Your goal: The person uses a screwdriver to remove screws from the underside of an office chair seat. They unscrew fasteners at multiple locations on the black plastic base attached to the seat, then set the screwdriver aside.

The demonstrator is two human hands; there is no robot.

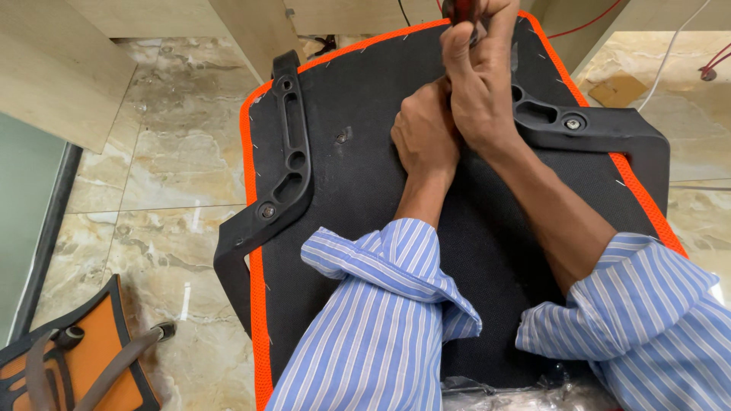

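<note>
Your left hand (423, 137) is balled into a tight fist and presses down on the seat (365, 183), which lies upside down in front of you — black fabric underside up, orange mesh edging all round. What the fist encloses, if anything, you cannot tell; the fingers curl under and hide it. Your right hand (480, 84) sits just above and against the left, knuckles touching it, and is wrapped around the handle of a tool (459, 11) with a red and black grip at the top edge of the view. The tool's tip is hidden behind the hand, so where it meets the seat cannot be seen.

Two black armrest brackets lie on the underside. The left bracket (285, 160) runs down the left edge, slotted, with a bolt near its lower end, and its arm bends off over the orange rim. The right bracket (586, 125) lies just beside your right wrist — a bolt head shows in it.

Both striped sleeves (381, 320) are rolled to the elbow. The seat rests above a marble floor (160, 175). An orange chair back (76, 365) lies at lower left, well apart from the seat. Wooden panels (68, 68) stand at upper left.
</note>
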